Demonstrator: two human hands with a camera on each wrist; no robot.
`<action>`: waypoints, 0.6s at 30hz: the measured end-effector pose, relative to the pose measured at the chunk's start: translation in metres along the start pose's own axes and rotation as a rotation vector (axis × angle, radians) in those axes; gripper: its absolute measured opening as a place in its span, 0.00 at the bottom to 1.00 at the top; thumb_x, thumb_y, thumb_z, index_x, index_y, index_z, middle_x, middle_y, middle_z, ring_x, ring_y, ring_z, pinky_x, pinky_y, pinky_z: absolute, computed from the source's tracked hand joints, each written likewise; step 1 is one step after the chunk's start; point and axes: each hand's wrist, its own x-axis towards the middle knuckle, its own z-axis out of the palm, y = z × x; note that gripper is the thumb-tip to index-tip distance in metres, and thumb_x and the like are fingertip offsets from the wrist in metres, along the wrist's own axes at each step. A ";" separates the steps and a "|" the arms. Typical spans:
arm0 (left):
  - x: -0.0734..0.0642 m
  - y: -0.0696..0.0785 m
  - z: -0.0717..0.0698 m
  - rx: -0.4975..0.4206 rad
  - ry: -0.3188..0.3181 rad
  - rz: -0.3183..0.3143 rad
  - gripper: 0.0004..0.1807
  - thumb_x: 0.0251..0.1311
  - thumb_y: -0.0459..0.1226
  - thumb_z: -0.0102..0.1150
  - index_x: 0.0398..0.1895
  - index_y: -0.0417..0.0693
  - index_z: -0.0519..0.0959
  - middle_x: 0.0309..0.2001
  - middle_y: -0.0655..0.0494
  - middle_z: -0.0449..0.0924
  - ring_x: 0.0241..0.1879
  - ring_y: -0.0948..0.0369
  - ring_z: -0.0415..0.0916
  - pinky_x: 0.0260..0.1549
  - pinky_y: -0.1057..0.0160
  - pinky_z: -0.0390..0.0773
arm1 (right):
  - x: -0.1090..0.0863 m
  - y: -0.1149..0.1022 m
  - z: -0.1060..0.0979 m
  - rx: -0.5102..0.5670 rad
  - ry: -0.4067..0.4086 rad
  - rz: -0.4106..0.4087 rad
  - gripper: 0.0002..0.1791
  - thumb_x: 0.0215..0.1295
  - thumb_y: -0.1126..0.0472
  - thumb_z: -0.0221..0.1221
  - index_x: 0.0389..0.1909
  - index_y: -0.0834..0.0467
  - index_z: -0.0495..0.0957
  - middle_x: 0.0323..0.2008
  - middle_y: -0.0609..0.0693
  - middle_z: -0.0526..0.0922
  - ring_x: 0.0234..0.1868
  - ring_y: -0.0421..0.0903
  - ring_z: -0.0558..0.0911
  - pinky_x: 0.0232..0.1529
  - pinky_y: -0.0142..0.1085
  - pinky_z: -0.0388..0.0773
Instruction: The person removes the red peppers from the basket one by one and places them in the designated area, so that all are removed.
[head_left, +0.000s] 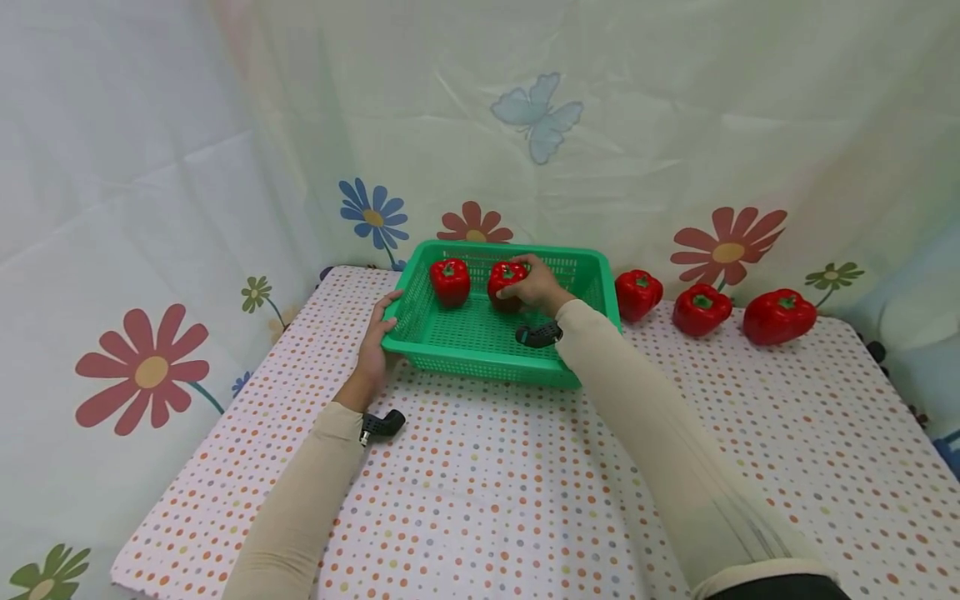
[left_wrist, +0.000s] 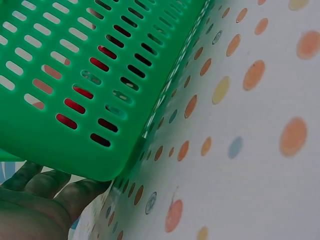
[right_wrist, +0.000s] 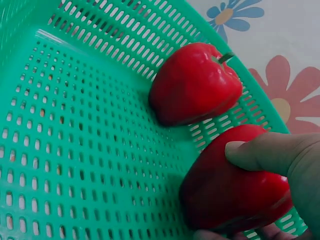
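Observation:
Inside the green plastic basket (head_left: 480, 350) my right hand (head_left: 538, 287) grips a red bell pepper (head_left: 504, 277), thumb across its near side and fingertips beneath it in the right wrist view. To its left in the basket stands another red bell pepper (head_left: 450, 283), stem up; the right wrist view shows this second pepper (right_wrist: 192, 85) against the slotted wall. My left hand (head_left: 372, 346) rests at the basket's left end, its fingers at the rim. In the left wrist view the fingers (left_wrist: 80, 192) lie against the basket's corner (left_wrist: 105, 167).
On the spotted tablecloth (head_left: 465, 500), right of the basket, three more red bell peppers stand in a row: one near the basket (head_left: 638, 295), a middle one (head_left: 702, 310) and a longer one (head_left: 780, 317). A flowered curtain (head_left: 615, 183) hangs behind the table.

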 end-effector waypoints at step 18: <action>-0.002 0.001 -0.001 -0.003 -0.021 0.010 0.30 0.69 0.40 0.30 0.76 0.57 0.51 0.77 0.52 0.44 0.74 0.43 0.48 0.67 0.36 0.52 | -0.019 -0.027 -0.019 0.091 -0.051 -0.046 0.42 0.61 0.68 0.63 0.73 0.51 0.53 0.73 0.61 0.56 0.69 0.62 0.63 0.57 0.61 0.73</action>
